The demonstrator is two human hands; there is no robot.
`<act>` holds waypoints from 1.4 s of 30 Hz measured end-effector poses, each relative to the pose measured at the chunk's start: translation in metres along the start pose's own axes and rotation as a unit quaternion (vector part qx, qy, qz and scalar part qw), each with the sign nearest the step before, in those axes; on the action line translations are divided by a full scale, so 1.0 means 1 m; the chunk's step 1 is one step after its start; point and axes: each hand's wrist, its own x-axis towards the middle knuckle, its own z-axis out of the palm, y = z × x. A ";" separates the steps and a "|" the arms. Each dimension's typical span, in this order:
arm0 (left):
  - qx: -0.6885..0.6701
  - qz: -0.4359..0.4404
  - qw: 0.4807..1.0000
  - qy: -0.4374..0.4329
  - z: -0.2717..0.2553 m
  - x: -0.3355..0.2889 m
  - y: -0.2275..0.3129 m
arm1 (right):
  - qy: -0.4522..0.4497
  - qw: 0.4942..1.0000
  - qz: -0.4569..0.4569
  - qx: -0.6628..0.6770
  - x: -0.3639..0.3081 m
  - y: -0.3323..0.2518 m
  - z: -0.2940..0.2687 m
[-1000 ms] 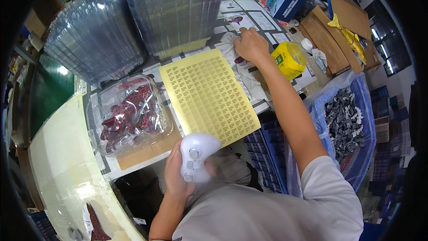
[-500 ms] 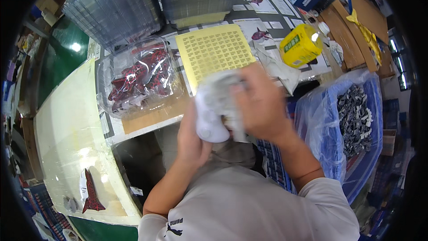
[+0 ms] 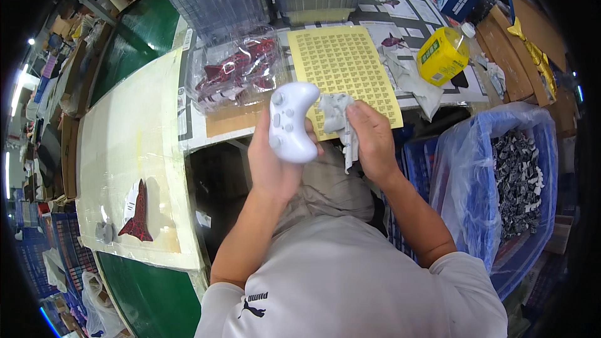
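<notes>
A white game-style controller (image 3: 292, 124) with grey buttons rests in my left hand (image 3: 270, 166), its button side facing up. The fingers wrap round its underside. In my right hand (image 3: 373, 141) a crumpled white cloth (image 3: 338, 119) is pinched, one end hanging down. Cloth and controller are a small gap apart. Beyond them lies a yellow sheet of printed labels (image 3: 341, 56). To its left, a clear plastic blister tray (image 3: 210, 97) holds a red and black patterned toy fish (image 3: 241, 66).
Stacked clear trays (image 3: 216, 0) stand at the back. A yellow bottle (image 3: 443, 56) sits on the right. Beside me is a blue crate (image 3: 544, 150) lined with plastic, holding grey-black pieces. A red and white tail-shaped piece (image 3: 139, 213) lies on the cream board (image 3: 125, 150) at left.
The cloth has moved off the controller to the right, and the controller's button face now shows. The surroundings have shifted right and partly up in the view.
</notes>
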 end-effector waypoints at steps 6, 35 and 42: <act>0.020 -0.002 1.000 0.011 0.008 0.004 -0.008 | 0.056 0.990 -0.126 -0.015 -0.004 -0.013 -0.003; 0.892 0.275 0.356 0.036 0.050 0.085 0.109 | 0.194 0.795 -0.126 -0.560 0.091 -0.019 -0.115; 0.750 0.343 0.535 0.182 0.015 0.062 0.180 | 0.017 0.956 -0.114 -0.271 0.092 -0.012 -0.040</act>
